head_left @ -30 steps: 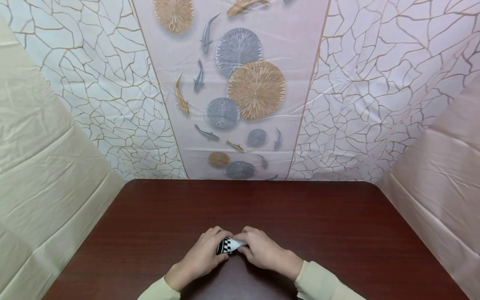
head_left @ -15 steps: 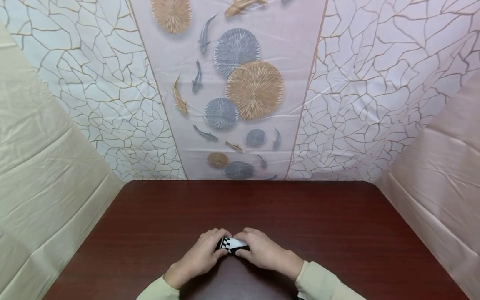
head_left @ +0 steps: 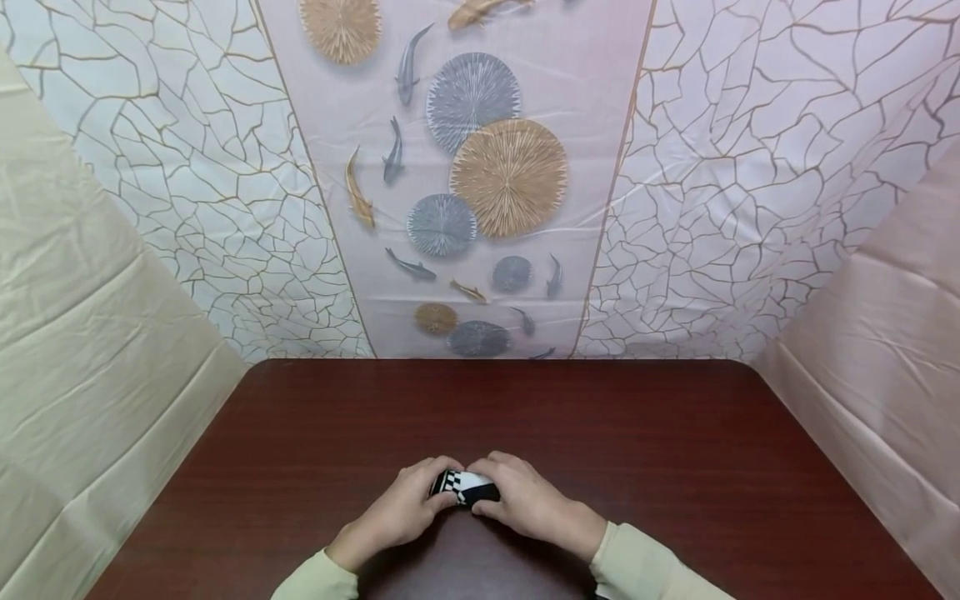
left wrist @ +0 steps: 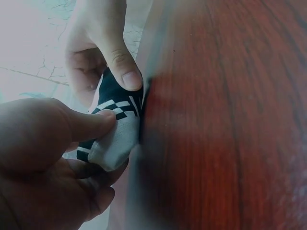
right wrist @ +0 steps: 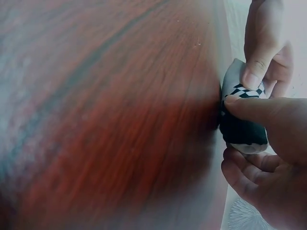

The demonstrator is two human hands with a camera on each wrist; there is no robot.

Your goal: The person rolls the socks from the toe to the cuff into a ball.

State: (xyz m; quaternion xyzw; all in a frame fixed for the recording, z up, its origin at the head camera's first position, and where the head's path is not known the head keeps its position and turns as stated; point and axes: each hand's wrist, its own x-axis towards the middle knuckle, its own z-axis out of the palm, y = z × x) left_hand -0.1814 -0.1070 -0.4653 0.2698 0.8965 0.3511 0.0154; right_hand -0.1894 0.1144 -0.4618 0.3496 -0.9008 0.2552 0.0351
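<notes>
A rolled-up sock (head_left: pixel 468 483), black and white with a checkered band, lies between both hands on the near middle of the table. On its left end, my left hand (head_left: pixel 401 507) grips with the thumb on the near side and the fingers over the far side. My right hand (head_left: pixel 528 498) holds the other end the same way. In the left wrist view, the left thumb presses beside the checks of the sock (left wrist: pixel 120 139), above a pale end. The right wrist view has the right thumb on the sock (right wrist: pixel 242 129), over its black part; a pale edge shows below.
The dark red wooden table (head_left: pixel 480 408) extends beyond the hands to a patterned cloth backdrop (head_left: pixel 675 250). Beige cloth walls (head_left: pixel 97 333) slope down along both sides of the table.
The sock's right part, earlier a narrow white end pinched by the right hand, is now fuller, with black fabric showing near the right thumb. Both hands stay nearly in place.
</notes>
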